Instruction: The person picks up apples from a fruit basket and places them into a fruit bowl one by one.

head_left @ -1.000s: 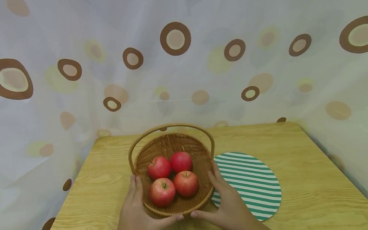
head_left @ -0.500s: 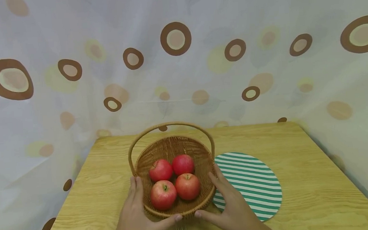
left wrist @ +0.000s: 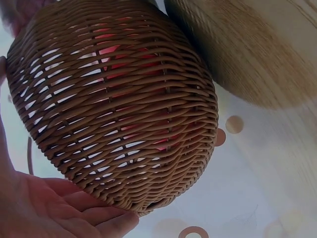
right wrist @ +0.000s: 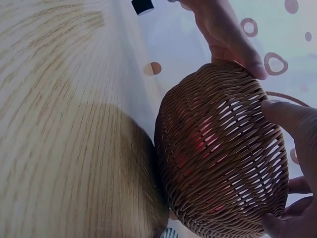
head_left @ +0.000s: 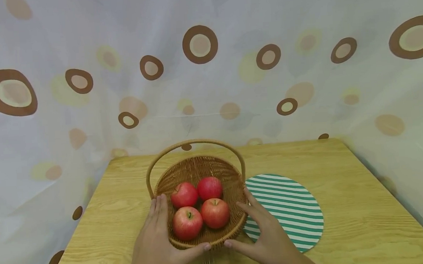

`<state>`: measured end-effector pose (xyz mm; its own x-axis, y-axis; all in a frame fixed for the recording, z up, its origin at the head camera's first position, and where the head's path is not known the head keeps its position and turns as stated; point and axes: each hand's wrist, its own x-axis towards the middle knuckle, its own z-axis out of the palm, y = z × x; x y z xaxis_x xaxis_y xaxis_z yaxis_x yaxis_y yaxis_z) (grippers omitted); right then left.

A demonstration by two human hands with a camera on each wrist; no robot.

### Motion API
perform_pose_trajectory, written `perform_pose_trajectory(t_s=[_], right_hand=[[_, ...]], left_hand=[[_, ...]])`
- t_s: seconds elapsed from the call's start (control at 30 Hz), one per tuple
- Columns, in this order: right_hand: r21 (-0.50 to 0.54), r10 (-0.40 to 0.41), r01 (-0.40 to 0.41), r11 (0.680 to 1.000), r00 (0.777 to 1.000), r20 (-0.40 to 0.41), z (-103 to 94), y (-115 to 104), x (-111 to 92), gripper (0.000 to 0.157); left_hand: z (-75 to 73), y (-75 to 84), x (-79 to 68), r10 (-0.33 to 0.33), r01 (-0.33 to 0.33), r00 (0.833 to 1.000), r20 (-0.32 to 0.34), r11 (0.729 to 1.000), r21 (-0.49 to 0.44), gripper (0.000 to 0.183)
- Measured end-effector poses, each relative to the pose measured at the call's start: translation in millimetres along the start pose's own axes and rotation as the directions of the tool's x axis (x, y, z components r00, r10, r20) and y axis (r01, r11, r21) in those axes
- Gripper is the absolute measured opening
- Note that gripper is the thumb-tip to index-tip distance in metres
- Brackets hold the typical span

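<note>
**Round brown wicker basket (head_left: 199, 165) of four apples, held from both sides**

Taking the basket as the clock's centre in the head view, the left hand (head_left: 155, 237) is at eight o'clock, its fingers along the nine o'clock rim and its thumb at six. The right hand (head_left: 268, 234) is at four, fingers on the rim at three and thumb tip near five. Each hand is spread wide between thumb and fingers (the thumb tips stay apart) and grips the basket's edge.

Inside, four glossy red round apples (head_left: 187, 223) sit close together at ten, one, four and seven o'clock. A tan arched cane handle (head_left: 194, 141) rises over the twelve o'clock side. The basket's base is close to a yellow wood-grain table (head_left: 357, 195); whether it touches, I cannot tell.

At three o'clock lies a flat round green-and-white striped mat (head_left: 292, 212), partly covered by the right hand. Beyond twelve hangs a white sheet with brown rings (head_left: 233, 9).
</note>
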<state>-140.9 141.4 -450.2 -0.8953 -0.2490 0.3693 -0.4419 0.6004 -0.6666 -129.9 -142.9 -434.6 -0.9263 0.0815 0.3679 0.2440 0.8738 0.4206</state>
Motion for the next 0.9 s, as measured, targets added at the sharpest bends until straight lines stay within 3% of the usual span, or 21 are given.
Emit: perform_pose_trajectory(t_s=[0.17,0.6,0.9], right_hand=[[-0.015,-0.034,0.033,0.999,0.999,-0.015,0.5,1.7,-0.9,0.088],[-0.085,-0.084,0.081,0.993,0.996,-0.022,-0.4,5.1,-1.9,0.083],[-0.039,-0.127,0.125,0.991,0.989,-0.07,-6.5,6.5,1.4,0.077]], left_hand=[[2.3,-2.4,1.7,0.0,0.0,0.999,0.034,1.0,0.01,0.151],[6.6,-5.3,6.9,0.041,-0.041,0.999,0.008,0.998,0.036,0.149],[8.9,-6.8,12.2,0.067,-0.067,0.998,0.008,0.997,0.03,0.149]])
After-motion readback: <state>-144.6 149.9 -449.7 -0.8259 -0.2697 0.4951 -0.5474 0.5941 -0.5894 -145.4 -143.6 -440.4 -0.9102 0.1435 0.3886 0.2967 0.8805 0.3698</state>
